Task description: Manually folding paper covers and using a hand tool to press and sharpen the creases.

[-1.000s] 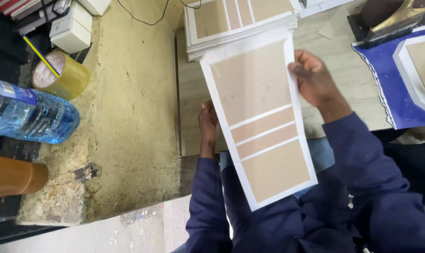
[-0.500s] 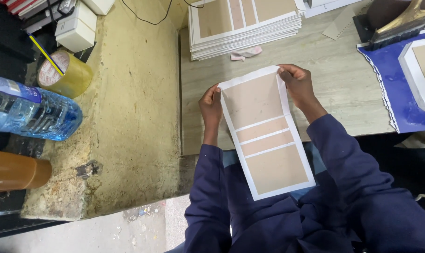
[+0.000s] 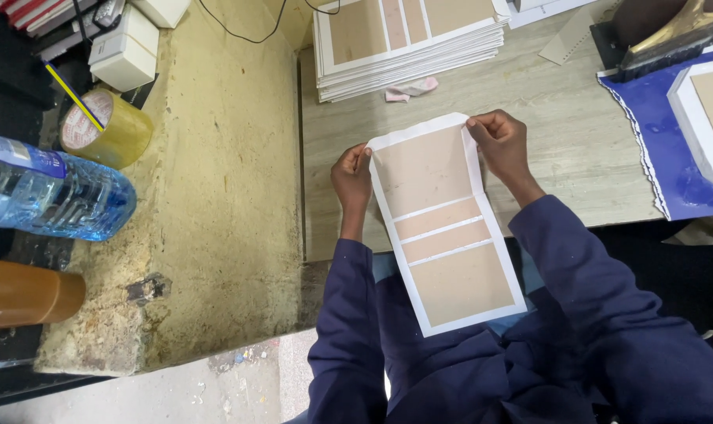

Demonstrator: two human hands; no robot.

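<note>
A water bottle [image 3: 50,192] and a roll of tape [image 3: 105,126] lie at the far left on the rough ledge [image 3: 223,196]. The left hand [image 3: 352,177] has its grip closed on the left edge of the card sheet [image 3: 443,228], near the top corner. The sheet, white-bordered with four brown panels, extends from the worktop [image 3: 560,149] down over the lap. The right hand [image 3: 502,145] has its grip pinched on the top right corner. A stack of similar sheets [image 3: 407,39] lies beyond.
</note>
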